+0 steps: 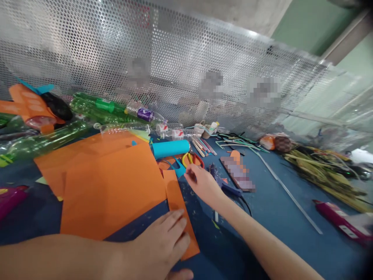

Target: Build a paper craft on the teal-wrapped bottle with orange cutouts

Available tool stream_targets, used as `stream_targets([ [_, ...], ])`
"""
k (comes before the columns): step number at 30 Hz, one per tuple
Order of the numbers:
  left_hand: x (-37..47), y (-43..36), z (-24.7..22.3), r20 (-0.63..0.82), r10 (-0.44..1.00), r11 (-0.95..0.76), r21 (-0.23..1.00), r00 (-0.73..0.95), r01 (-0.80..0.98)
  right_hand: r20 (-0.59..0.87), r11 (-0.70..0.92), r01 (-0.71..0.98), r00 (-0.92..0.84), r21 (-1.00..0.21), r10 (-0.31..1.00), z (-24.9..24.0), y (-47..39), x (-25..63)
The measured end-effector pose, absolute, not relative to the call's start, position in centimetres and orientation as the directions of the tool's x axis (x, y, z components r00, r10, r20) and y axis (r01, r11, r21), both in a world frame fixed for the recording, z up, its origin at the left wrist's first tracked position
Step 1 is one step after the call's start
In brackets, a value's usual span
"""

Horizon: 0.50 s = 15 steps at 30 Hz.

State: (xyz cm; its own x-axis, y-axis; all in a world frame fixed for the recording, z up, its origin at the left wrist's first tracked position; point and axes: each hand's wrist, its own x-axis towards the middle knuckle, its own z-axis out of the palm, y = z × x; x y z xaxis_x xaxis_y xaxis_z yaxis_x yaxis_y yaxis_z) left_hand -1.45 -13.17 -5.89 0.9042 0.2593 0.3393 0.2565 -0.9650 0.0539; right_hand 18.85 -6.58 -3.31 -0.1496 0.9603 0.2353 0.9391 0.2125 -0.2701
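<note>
My left hand (166, 241) rests with outstretched fingers over the lower part of a narrow orange paper strip (176, 194). Beyond it, my right hand (202, 182) has its fingers curled together at the edge of a cut piece of blue paper (179, 169), which seems pinched at the fingertips. Just past those fingers lie scissors (188, 158) with yellow handles and a red-handled tool (198, 160). A blue paper-covered cylinder (171, 148) lies behind them. Large orange paper sheets (113, 190) spread out left of the strip.
Plastic bottles (99, 111) line the back left along a perforated metal screen (175, 58). A blue glue gun (230, 189) with its cord and a phone (237, 173) lie right of my right hand. Farther right are a long clear stick (291, 198), dried leaves (323, 175) and a magenta item (340, 221).
</note>
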Motion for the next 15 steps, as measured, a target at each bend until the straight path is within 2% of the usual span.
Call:
stream_targets([
  [3, -1.0, -13.3, -6.5, 0.494, 0.133, -0.982, -0.052, 0.859, 0.182, 0.261, 0.091, 0.975, -0.035, -0.205, 0.965, -3.5, -3.2, 21.0],
  [6, -0.1, -13.0, -7.6, 0.631, 0.104, -0.976, -0.084, 0.769, 0.202, 0.249, -0.075, 0.986, 0.110, -0.147, 0.962, -2.6, 0.0, 24.9],
  [8, 0.3, -12.7, -8.0, 0.687, 0.095, -0.973, -0.089, 0.720, 0.214, 0.185, -0.152, 0.981, 0.173, -0.120, 0.967, -2.1, 1.8, 27.1],
  [12, 0.4, -12.5, -7.7, 0.664, 0.073, -0.975, -0.110, 0.744, 0.195, 0.053, -0.211, 0.974, 0.216, -0.080, 0.975, -2.2, 4.8, 29.3],
  [15, 0.2, -12.4, -7.5, 0.644, 0.078, -0.970, -0.127, 0.761, 0.206, 0.037, -0.290, 0.956, 0.291, -0.044, 0.956, -2.6, 6.4, 29.8],
])
